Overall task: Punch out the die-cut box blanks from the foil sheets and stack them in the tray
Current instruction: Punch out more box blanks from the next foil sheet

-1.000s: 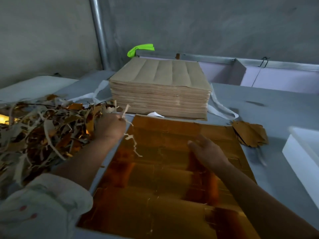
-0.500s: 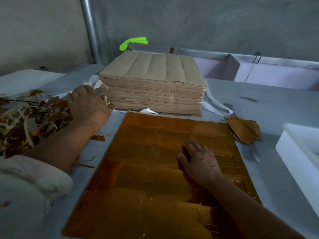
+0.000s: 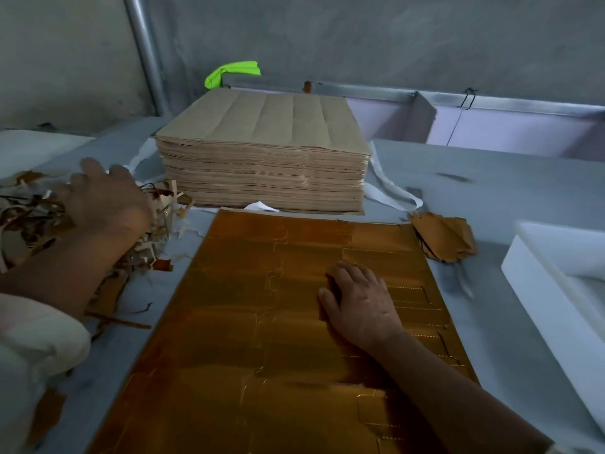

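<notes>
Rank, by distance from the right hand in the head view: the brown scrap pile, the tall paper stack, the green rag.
From the right hand:
1. Brown scrap pile, just beyond, slightly right.
2. Tall paper stack, ahead, slightly left.
3. Green rag, behind the stack.

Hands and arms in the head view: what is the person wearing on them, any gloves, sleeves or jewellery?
Both hands are bare, no gloves. The left hand and forearm are uncovered up to a loose off-white sleeve bunched near the elbow. The right hand and forearm are bare as far as the frame shows; only a sliver of pale fabric appears at the bottom edge. No rings, watch or bracelet are visible.
</notes>
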`<state>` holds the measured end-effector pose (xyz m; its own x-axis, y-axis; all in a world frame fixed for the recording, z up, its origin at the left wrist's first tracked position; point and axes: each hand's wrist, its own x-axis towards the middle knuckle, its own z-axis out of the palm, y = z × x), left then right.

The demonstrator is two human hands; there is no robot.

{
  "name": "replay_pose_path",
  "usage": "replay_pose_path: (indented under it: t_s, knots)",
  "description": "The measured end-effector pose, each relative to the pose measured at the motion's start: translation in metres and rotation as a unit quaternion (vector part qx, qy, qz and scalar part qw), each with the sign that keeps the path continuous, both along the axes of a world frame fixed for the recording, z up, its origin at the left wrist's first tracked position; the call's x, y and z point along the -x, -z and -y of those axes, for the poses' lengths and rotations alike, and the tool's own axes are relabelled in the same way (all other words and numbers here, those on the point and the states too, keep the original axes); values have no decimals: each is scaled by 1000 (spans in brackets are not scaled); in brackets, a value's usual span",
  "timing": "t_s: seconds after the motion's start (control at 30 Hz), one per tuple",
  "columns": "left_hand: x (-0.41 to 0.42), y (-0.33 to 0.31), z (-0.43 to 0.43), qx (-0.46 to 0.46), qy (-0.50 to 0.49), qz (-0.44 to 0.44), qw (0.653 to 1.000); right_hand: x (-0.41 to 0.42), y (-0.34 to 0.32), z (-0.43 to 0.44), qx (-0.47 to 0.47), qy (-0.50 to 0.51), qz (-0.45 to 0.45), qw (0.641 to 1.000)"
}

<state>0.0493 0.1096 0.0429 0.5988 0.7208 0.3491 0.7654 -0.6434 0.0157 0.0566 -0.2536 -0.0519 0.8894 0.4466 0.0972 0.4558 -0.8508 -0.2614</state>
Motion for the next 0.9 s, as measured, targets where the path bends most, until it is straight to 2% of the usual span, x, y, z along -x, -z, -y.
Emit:
replay_pose_path:
  t_s: [0.1, 0.17, 0.23, 0.33, 0.47, 0.53, 0.7, 0.9]
  knots:
    - [-3, -3, 32, -42, 104, 91, 989, 0, -1, -1, 1, -3, -1, 1000]
    - [-7, 1, 66, -17, 199, 120, 972, 0, -2, -1, 2, -3, -4, 1000]
    - [-14, 14, 102, 54, 279, 103, 953, -3, -3, 0, 2, -3, -15, 1000]
    - [-31, 43, 141, 143, 349, 20, 926, -10, -9, 2, -23, 10, -27, 999]
    - [-53, 73, 148, 155, 348, -108, 918, -30, -13, 7, -38, 43, 0, 998]
    - [-60, 82, 144, 155, 344, -138, 916, -43, -13, 10, -27, 75, -11, 997]
    - [-64, 97, 133, 159, 325, -154, 920, -73, -12, 3, -2, 136, -25, 990]
    - [-66, 106, 131, 159, 318, -144, 924, -85, -6, -14, 21, 157, -20, 987]
